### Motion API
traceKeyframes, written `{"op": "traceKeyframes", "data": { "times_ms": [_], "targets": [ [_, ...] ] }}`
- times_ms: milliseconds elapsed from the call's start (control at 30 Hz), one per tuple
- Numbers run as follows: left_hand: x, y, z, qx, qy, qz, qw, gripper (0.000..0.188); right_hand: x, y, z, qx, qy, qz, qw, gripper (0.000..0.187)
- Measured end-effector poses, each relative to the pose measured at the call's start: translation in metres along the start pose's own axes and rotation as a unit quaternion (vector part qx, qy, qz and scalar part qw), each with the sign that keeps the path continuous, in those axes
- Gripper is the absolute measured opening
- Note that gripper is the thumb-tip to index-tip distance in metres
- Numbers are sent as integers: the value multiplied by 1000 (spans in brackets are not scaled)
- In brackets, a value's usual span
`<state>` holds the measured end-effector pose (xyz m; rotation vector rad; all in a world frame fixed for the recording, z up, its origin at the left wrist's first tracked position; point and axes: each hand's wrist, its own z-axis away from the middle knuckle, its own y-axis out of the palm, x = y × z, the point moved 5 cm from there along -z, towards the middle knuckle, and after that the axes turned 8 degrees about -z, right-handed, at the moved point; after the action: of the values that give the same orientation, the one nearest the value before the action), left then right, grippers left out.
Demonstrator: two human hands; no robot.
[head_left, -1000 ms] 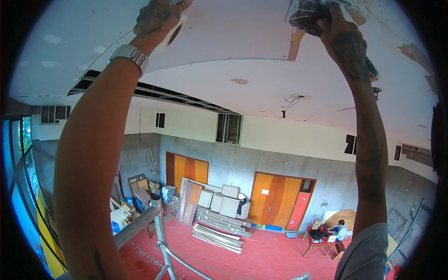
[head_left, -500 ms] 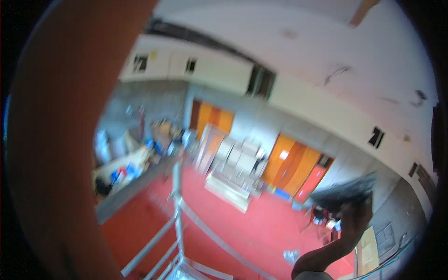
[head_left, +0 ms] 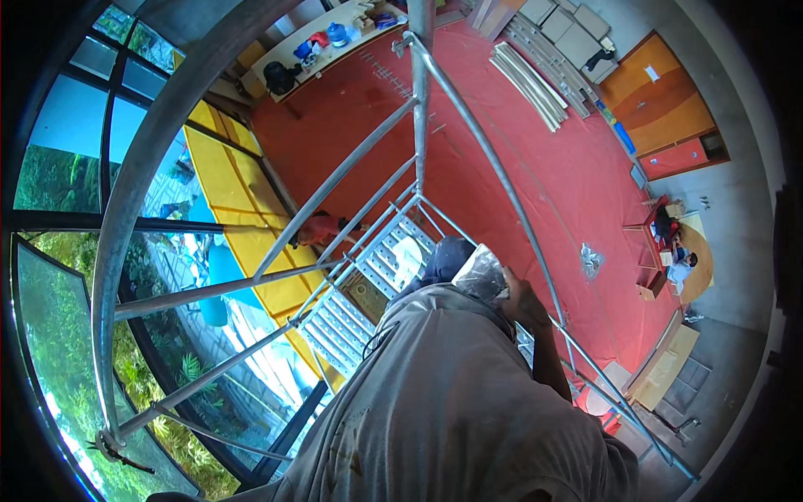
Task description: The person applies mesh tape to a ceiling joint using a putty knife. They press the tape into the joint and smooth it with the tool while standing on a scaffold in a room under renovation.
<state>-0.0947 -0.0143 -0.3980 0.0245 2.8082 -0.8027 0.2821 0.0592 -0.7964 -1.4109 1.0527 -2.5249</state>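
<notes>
Only one of my hands is showing: the right hand (head_left: pixel 520 301) is gripping a whitish-grey piece (head_left: pixel 481 273) by its right-hand edge, and it is looking bent in around that side, though how it is supporting the underside I cannot tell. My left hand is lying outside the view, so whether it is spreading or pinching anything I cannot tell either.

The piece is looking streaked and smeared, which is making its exact kind hard to name. I am judging it to be light enough for one hand, probably more stiff than soft, and not especially fragile. Its smeared face is likely being slick or gritty under bare skin, so the edge where I am holding it is seeming the surer place.

It is hanging just beyond the front of my grey shirt (head_left: pixel 468 393), beside some dark blue cloth (head_left: pixel 447 258), toward the right-hand edge of the scaffold platform (head_left: pixel 335 330). Near that platform's far end, a pale lump (head_left: pixel 407 258) is resting.

Farther out, scaffold tubes (head_left: pixel 421 100) are framing the red floor (head_left: pixel 577 192), where a crumpled silvery sheet (head_left: pixel 591 261) and a bundle of pale strips (head_left: pixel 529 88) are lying well apart. Someone in a pale top (head_left: pixel 682 266) is sitting near the red desk (head_left: pixel 641 238), and a person in red (head_left: pixel 319 229) is showing partly beyond the platform's left edge.
</notes>
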Motion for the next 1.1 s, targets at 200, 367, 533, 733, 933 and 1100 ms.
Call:
{"op": "traceKeyframes", "data": {
  "times_ms": [200,367,533,733,933,1100],
  "targets": [
    [61,15,171,158,-242,5,957,45,33,4,-4,108,109,-78,985,83],
    [76,13,300,272,-415,-9,868,44,-1,19,-31,62,76,-92,991,65],
    [65,-4,410,344,-549,-23,761,43,9,3,-76,15,19,-119,993,45],
    [46,-18,480,366,-637,-22,678,41,35,-42,-121,-23,-78,-73,994,41],
    [71,-19,461,323,-654,-20,684,40,133,-121,-115,0,-150,-138,979,48],
    [125,20,316,246,-557,23,793,39,151,-192,-97,-123,-217,-91,964,39]
  ]
}}
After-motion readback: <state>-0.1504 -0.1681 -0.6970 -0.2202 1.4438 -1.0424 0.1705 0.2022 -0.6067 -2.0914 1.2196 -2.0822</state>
